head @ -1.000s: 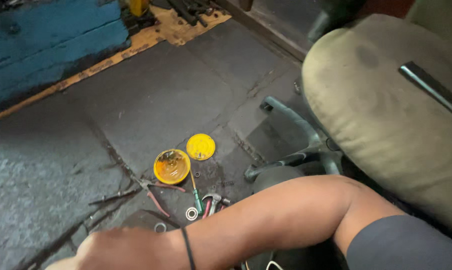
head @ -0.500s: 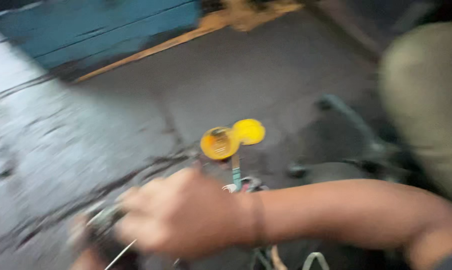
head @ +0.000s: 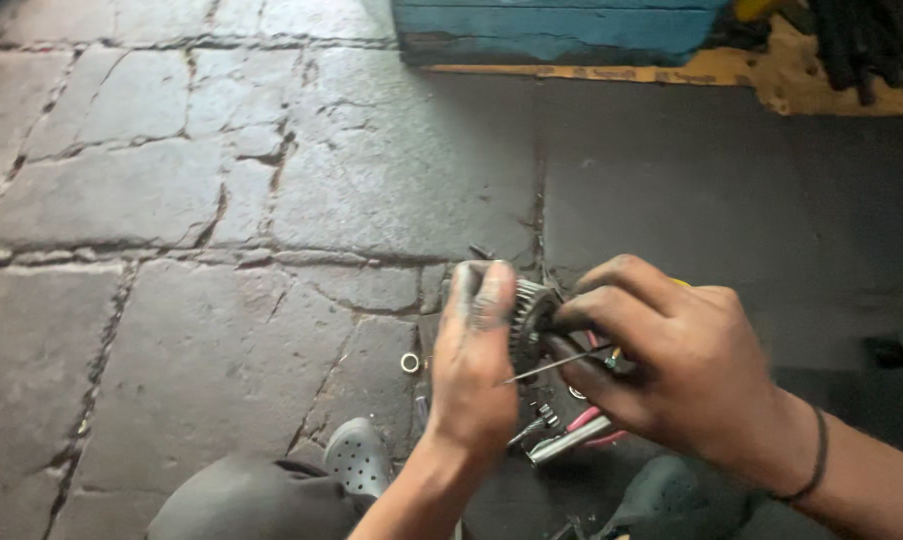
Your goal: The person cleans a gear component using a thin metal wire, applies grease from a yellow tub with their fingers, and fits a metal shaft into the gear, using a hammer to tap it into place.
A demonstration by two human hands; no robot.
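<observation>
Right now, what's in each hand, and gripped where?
The left hand grips a round toothed metal part by its side. The right hand pinches a thin metal rod at its rear end, tip pointing toward the left hand.

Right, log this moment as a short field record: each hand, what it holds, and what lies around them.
left hand: the left hand grips a round toothed metal part, fingers wrapped over its top
right hand: the right hand pinches a thin metal rod, its tip pointing at the left hand
near the hands: a small metal ring on the floor; red-handled pliers below the hands
ground: stone paving on the left, a dark mat on the right
background: blue wooden box
</observation>
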